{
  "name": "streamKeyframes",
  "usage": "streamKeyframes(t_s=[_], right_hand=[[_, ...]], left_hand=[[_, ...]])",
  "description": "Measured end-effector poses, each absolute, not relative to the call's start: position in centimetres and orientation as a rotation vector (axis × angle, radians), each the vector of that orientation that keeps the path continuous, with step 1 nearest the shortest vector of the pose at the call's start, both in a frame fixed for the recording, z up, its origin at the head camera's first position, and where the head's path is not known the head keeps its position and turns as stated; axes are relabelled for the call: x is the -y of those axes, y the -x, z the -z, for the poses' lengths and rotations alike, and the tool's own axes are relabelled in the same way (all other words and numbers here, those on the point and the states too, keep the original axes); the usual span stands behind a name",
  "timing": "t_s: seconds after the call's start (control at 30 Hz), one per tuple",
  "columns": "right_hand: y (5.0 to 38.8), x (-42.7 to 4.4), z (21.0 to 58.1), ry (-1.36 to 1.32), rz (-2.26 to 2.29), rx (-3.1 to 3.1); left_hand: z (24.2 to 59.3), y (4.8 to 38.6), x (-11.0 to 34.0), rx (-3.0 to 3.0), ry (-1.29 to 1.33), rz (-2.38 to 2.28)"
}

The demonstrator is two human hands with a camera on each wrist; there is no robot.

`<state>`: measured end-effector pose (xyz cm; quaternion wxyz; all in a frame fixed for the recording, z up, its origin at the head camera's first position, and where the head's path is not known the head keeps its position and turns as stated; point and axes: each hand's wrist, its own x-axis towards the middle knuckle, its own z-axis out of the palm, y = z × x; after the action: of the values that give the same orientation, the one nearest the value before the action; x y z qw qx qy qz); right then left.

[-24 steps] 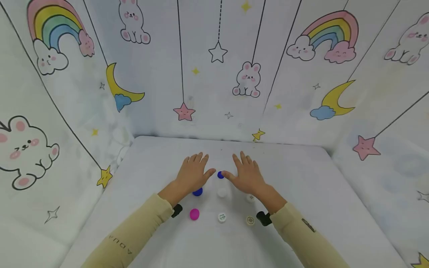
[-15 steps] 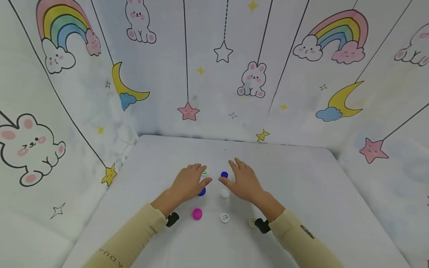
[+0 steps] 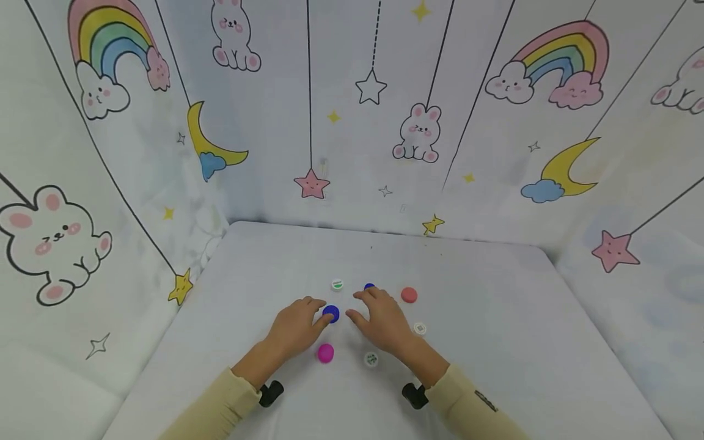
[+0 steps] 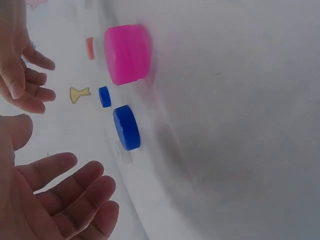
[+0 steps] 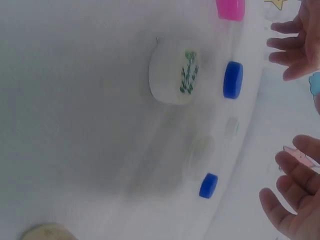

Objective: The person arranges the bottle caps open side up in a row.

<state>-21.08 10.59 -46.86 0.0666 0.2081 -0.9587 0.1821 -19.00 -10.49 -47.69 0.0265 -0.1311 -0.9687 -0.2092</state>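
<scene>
Where the sleeves [image 3: 206,409] lie nearest, a black device [image 3: 271,393] shows at each wrist. Beige cap [image 5: 48,232] partly in at the edge of the right wrist view.

Next out on the white table [image 3: 484,342]: pink cap [image 3: 326,353] to the left; leafy cap [image 3: 371,359] (white, green print) to its right, well apart from it.

Left hand [image 3: 291,330]: above and beside the pink cap, thumb and fingers apart, loosely bent, nothing between them. Thumb overlaps the large blue cap [image 3: 330,314] in the head view; the left wrist view shows the hand clear of it. Right hand [image 3: 385,321]: across from the left, a gap between the two; thumb and fingers apart, likewise holding nothing.

Pale cap [image 5: 201,152] between the leafy cap and the small blue cap [image 3: 369,286]; the right hand covers it from the head. Marked cap [image 3: 420,329] (white, mark too small to read) just right of the right hand.

Far row, left to right: green-label cap [image 3: 337,285]; small blue cap, partly behind the right fingers, not touched by them; red cap [image 3: 409,295].

Beyond the table, a wall [image 3: 352,150] printed with rabbits, rainbows, moons and stars.
</scene>
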Motion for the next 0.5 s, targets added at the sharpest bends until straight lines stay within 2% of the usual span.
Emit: streamKeyframes(t_s=[0.23, 0.5], right_hand=[[19.2, -9.0, 48.4, -0.753, -0.521, 2.926], [17.9, -7.8, 49.4, -0.768, -0.573, 3.013]], left_hand=[[49.1, 17.6, 11.4, 3.018, 0.409, 0.680], [49.5, 16.6, 12.0, 3.051, 0.466, 0.743]])
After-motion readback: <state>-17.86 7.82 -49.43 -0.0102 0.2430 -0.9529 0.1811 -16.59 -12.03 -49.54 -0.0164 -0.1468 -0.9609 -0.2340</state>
